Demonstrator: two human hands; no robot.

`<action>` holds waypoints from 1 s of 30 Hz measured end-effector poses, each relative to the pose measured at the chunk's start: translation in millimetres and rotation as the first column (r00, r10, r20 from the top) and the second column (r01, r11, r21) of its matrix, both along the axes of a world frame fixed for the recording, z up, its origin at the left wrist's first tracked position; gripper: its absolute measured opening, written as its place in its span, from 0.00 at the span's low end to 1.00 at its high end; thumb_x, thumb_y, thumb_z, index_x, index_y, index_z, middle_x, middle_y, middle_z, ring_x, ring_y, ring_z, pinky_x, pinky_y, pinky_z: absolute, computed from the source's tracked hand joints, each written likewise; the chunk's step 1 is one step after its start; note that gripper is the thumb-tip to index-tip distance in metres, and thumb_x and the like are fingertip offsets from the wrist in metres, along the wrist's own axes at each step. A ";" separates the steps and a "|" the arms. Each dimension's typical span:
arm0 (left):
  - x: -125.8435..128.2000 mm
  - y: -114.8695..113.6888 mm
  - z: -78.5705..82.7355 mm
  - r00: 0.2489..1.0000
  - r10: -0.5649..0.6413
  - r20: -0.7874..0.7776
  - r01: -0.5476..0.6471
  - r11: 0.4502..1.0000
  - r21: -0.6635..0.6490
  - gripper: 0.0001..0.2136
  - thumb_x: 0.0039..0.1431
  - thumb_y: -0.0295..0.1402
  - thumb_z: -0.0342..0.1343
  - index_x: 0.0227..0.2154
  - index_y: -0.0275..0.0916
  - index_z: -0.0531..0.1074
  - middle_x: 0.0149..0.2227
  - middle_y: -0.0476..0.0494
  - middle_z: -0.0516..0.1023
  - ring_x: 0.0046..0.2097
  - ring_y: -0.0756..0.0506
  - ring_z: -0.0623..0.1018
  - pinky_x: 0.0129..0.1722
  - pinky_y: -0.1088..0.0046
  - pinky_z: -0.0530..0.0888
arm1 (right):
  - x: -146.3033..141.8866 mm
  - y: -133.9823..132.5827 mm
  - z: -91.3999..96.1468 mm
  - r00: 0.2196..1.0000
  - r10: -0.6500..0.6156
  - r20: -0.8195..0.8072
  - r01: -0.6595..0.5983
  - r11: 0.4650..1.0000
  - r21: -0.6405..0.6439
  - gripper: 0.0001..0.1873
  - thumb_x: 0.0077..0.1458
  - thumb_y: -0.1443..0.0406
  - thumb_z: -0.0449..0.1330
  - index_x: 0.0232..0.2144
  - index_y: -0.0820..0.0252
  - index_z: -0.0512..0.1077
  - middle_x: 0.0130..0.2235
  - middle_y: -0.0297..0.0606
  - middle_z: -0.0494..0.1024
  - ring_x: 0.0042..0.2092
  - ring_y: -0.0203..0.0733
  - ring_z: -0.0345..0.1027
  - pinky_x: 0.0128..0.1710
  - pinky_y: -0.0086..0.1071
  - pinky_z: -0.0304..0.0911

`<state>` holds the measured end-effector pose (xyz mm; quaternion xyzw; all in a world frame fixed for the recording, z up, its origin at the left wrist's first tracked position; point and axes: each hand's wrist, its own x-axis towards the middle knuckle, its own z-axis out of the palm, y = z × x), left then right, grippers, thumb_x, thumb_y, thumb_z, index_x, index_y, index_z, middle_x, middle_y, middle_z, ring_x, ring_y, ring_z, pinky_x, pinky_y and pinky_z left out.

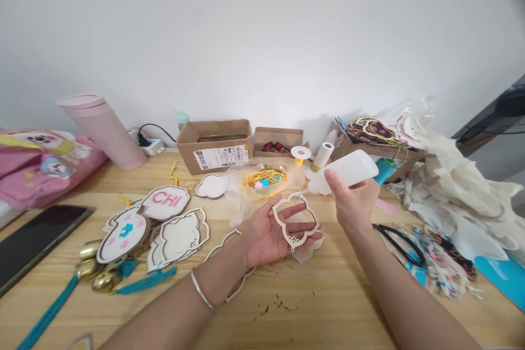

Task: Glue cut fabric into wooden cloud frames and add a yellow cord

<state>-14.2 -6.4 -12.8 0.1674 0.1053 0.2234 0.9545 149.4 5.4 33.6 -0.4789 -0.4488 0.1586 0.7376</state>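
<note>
My left hand (pixel 262 235), palm up, supports a thin wooden cutout frame (pixel 276 219) with a scalloped outline, its fingers showing through the opening. To the right, my right hand (pixel 356 199) is wrapped round a white squeeze bottle (pixel 356 167). The bottle lies tilted, its narrower end pointing left toward the frame. Under my left hand and wrist, another scalloped wooden frame (pixel 235 292) rests on the table, partly hidden. Just behind the frame, a clear plastic bag (pixel 238 197) holds yellow cords (pixel 268 175) and small coloured pieces.
Embroidered plaques (pixel 166 202), brass bells (pixel 105 279) and a phone (pixel 41 240) lie left. A pink tumbler (pixel 102 131), cardboard boxes (pixel 186 150) and a thread spool (pixel 301 153) stand behind. At right are a black ring (pixel 402 243), trimmings (pixel 447 268) and crumpled cloth (pixel 459 191).
</note>
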 end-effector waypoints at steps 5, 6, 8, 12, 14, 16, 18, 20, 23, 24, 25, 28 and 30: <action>0.0 0.6 3.4 1.000 0.005 -0.018 -0.005 1.000 0.011 0.23 0.56 0.47 0.42 0.46 0.35 0.63 0.39 0.33 0.76 0.48 0.36 0.73 0.53 0.56 0.56 | -2.0 2.2 0.4 1.000 0.029 0.011 -0.029 0.999 0.019 0.11 0.33 0.60 0.68 0.20 0.58 0.71 0.22 0.34 0.75 0.23 0.39 0.66 0.21 0.33 0.64; 0.1 0.6 3.8 1.000 0.003 -0.021 -0.003 1.000 0.009 0.22 0.56 0.47 0.42 0.46 0.35 0.63 0.39 0.33 0.76 0.48 0.36 0.73 0.53 0.56 0.55 | -2.5 2.3 0.4 0.999 0.034 0.012 -0.034 0.999 0.015 0.11 0.33 0.60 0.68 0.20 0.58 0.71 0.22 0.35 0.75 0.23 0.39 0.67 0.21 0.33 0.64; 0.6 0.6 4.2 1.000 0.003 -0.030 -0.003 1.000 0.002 0.22 0.57 0.47 0.42 0.45 0.35 0.64 0.40 0.33 0.76 0.48 0.36 0.73 0.54 0.57 0.55 | -3.6 2.1 0.7 0.999 0.033 0.013 -0.033 0.999 0.000 0.11 0.33 0.60 0.68 0.20 0.58 0.71 0.22 0.35 0.76 0.23 0.39 0.67 0.22 0.33 0.65; 1.8 0.5 4.7 0.998 0.009 -0.057 -0.009 1.000 -0.004 0.22 0.56 0.48 0.42 0.44 0.35 0.66 0.40 0.33 0.76 0.49 0.35 0.72 0.54 0.57 0.56 | -5.0 0.9 1.6 0.999 0.034 0.023 -0.033 0.999 -0.015 0.11 0.34 0.60 0.67 0.21 0.59 0.71 0.23 0.34 0.76 0.24 0.39 0.67 0.23 0.33 0.65; 2.1 0.6 5.3 0.998 0.008 -0.063 -0.008 1.000 0.005 0.22 0.56 0.48 0.42 0.44 0.36 0.66 0.41 0.33 0.75 0.49 0.35 0.72 0.53 0.58 0.56 | -5.2 0.3 1.8 0.999 0.031 0.029 -0.031 0.999 -0.014 0.11 0.34 0.60 0.67 0.20 0.59 0.71 0.22 0.34 0.76 0.23 0.39 0.67 0.22 0.32 0.64; 2.1 0.6 6.0 0.998 0.008 -0.062 -0.008 1.000 0.011 0.22 0.56 0.48 0.42 0.44 0.35 0.66 0.41 0.33 0.75 0.49 0.36 0.72 0.53 0.58 0.56 | -5.1 -0.5 1.9 0.999 0.022 0.041 -0.021 1.000 -0.015 0.11 0.33 0.60 0.67 0.20 0.58 0.71 0.22 0.34 0.75 0.23 0.39 0.67 0.21 0.33 0.64; 2.0 0.6 6.8 0.998 0.007 -0.063 -0.006 1.000 0.009 0.22 0.56 0.47 0.42 0.44 0.35 0.67 0.41 0.34 0.75 0.49 0.36 0.72 0.53 0.58 0.56 | -5.0 -1.3 1.9 0.998 0.019 0.066 -0.018 1.000 -0.020 0.11 0.33 0.60 0.68 0.20 0.58 0.71 0.22 0.35 0.75 0.23 0.39 0.67 0.22 0.33 0.65; 2.0 0.6 7.5 0.998 0.003 -0.065 -0.003 1.000 0.003 0.22 0.56 0.47 0.42 0.44 0.35 0.67 0.40 0.34 0.75 0.49 0.36 0.72 0.53 0.58 0.56 | -5.4 -2.2 1.9 0.996 0.021 0.086 -0.019 1.000 -0.022 0.11 0.33 0.60 0.68 0.20 0.58 0.71 0.22 0.35 0.76 0.23 0.40 0.67 0.22 0.33 0.65; 2.3 0.5 8.2 0.998 0.002 -0.065 -0.002 1.000 -0.005 0.22 0.56 0.48 0.42 0.44 0.35 0.66 0.40 0.33 0.75 0.49 0.36 0.72 0.53 0.58 0.56 | -7.1 -3.5 2.0 0.995 0.027 0.096 -0.025 0.999 -0.026 0.11 0.34 0.59 0.67 0.20 0.57 0.71 0.22 0.35 0.76 0.23 0.40 0.67 0.21 0.33 0.65; 2.5 0.4 8.3 0.998 0.003 -0.066 -0.003 1.000 -0.006 0.22 0.56 0.47 0.42 0.44 0.35 0.66 0.40 0.33 0.75 0.48 0.36 0.72 0.53 0.59 0.56 | -7.8 -4.1 2.1 0.994 0.030 0.101 -0.027 0.999 -0.029 0.12 0.34 0.59 0.67 0.20 0.57 0.70 0.21 0.35 0.75 0.23 0.40 0.67 0.21 0.33 0.64; 2.6 0.2 8.5 0.998 0.003 -0.067 -0.004 1.000 -0.008 0.22 0.56 0.47 0.43 0.44 0.35 0.66 0.40 0.33 0.75 0.48 0.36 0.72 0.53 0.59 0.56 | -8.5 -4.7 2.4 0.994 0.032 0.106 -0.029 0.999 -0.034 0.12 0.34 0.58 0.67 0.19 0.57 0.70 0.21 0.36 0.75 0.22 0.40 0.67 0.20 0.33 0.64; 2.8 -0.6 8.9 0.997 0.014 -0.071 -0.016 1.000 -0.017 0.21 0.56 0.46 0.42 0.43 0.34 0.66 0.39 0.33 0.75 0.49 0.35 0.72 0.53 0.59 0.56 | -9.2 -5.9 3.6 0.991 0.037 0.127 -0.031 0.998 -0.049 0.12 0.34 0.58 0.67 0.19 0.58 0.70 0.21 0.37 0.75 0.22 0.40 0.67 0.20 0.33 0.64; 2.7 -1.1 9.2 0.997 0.021 -0.076 -0.023 0.999 -0.025 0.22 0.56 0.47 0.42 0.43 0.34 0.66 0.39 0.33 0.75 0.49 0.34 0.72 0.53 0.59 0.57 | -8.1 -5.8 4.9 0.990 0.022 0.139 -0.015 0.999 -0.050 0.12 0.34 0.59 0.67 0.19 0.58 0.70 0.22 0.38 0.75 0.23 0.41 0.67 0.21 0.34 0.65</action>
